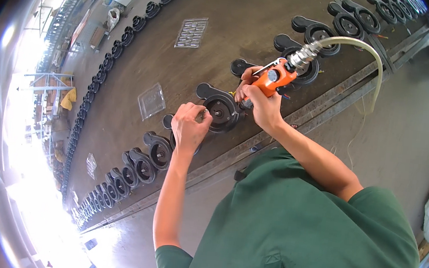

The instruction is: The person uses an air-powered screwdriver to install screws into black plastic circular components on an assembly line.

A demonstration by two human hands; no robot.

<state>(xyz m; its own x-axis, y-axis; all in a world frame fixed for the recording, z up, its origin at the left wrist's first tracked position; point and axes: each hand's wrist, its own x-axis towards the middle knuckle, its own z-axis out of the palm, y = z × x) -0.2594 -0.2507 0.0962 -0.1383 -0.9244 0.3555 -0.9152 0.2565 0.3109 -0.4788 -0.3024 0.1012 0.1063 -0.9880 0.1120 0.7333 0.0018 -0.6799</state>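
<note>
My R fingers [253, 93] gripping orange tool [275, 79], L fingers [194, 110] pinched tog. by blk housing [227, 123], can't tell on what

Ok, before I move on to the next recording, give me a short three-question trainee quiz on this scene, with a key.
1. Which hand grips the orange handheld tool with silver metal fittings?
2. True or false: the pale, flexible, curved hose is detached from that tool.
3. The fingertips of the bare left hand are nearest to:
A) a flat, clear plastic tray
B) a round black part with a rounded side arm
C) the hose

Key: 1. The bare right hand. 2. False; it joins the fittings. 3. B.
</note>
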